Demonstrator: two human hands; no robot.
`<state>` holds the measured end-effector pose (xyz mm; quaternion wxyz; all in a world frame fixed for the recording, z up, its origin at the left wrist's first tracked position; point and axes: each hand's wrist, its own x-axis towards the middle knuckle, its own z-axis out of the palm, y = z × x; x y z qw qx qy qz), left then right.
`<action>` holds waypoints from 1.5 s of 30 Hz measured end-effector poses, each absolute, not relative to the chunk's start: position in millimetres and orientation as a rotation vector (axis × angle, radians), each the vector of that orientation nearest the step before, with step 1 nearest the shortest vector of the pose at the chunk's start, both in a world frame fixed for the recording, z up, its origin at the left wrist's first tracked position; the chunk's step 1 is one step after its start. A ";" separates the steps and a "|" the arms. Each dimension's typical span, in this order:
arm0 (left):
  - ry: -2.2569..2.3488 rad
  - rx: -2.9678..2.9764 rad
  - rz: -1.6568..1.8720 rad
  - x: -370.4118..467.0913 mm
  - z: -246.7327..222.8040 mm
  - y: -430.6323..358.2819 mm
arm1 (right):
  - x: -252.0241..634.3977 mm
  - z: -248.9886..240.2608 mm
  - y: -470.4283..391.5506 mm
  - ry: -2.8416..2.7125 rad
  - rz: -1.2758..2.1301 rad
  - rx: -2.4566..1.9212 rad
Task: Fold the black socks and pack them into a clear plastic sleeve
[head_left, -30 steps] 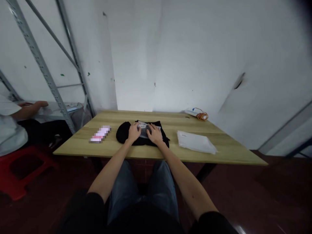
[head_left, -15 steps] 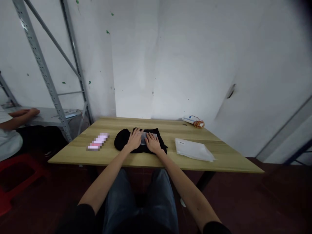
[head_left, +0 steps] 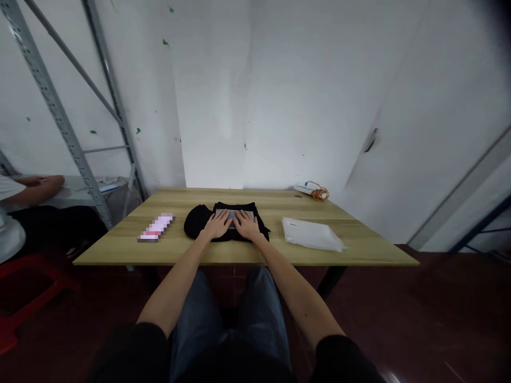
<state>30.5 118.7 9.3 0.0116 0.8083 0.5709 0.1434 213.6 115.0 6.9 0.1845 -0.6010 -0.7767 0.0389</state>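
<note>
A black garment [head_left: 197, 222] lies folded on the table in front of me, with a rounded bulge at its left end. On its middle rests a flat, greyish translucent sheet [head_left: 232, 214]; I cannot tell its exact kind. My left hand [head_left: 217, 224] lies flat across the sheet's left part, fingers stretched. My right hand [head_left: 246, 224] presses flat on the sheet's right part, fingers spread. Both hands cover some of the sheet and the cloth. A stack of white plastic bags [head_left: 311, 234] lies to the right, apart from my hands.
The wooden table [head_left: 239, 256] stands against a white wall. At its left lies a pixelated pink-white object [head_left: 156, 227]. A power strip with an orange cord [head_left: 319, 192] is at the back right. Left are a metal rack [head_left: 59, 114], a seated person [head_left: 43, 187] and a red stool [head_left: 35, 290].
My left hand has come down from slightly raised to flat on the sheet. The right hand stays on the sheet. The whole view has shifted a little.
</note>
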 end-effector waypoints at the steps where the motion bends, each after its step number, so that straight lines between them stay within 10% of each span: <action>1: 1.778 2.522 0.449 29.8 9.5 121.0 | 213.5 6.5 117.3 -2.186 0.104 -1.689; 45: 1.819 2.637 0.715 3.5 -12.1 48.6 | 248.8 -9.2 47.6 -2.305 -0.060 -1.558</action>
